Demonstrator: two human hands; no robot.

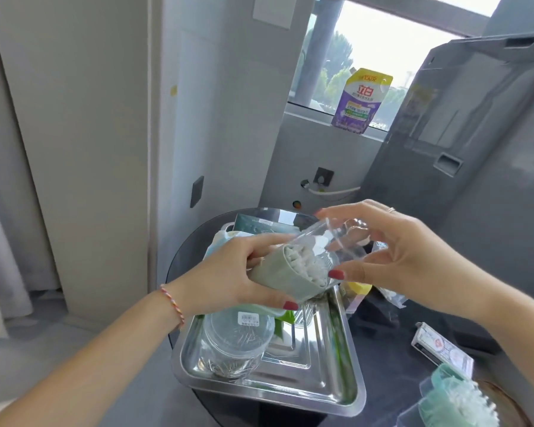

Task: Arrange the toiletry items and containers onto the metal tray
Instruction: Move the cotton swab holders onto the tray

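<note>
My left hand (228, 275) grips a grey-green cup of white cotton swabs (285, 274), tilted on its side above the metal tray (346, 392). My right hand (404, 254) holds the cup's clear plastic lid (336, 241) at its open mouth. On the tray stands a clear round jar (238, 343) with a label on its lid, and behind it lie a green-and-white item (282, 328) and some packets. A second cup of cotton swabs (453, 399) in a clear cover lies off the tray at the lower right.
The tray rests on a dark round table (392, 334). A small white box (441, 349) and yellow-topped packets (358, 291) lie on the table right of the tray. A purple detergent pouch (359, 101) stands on the window sill, and a grey appliance (475, 149) rises at right.
</note>
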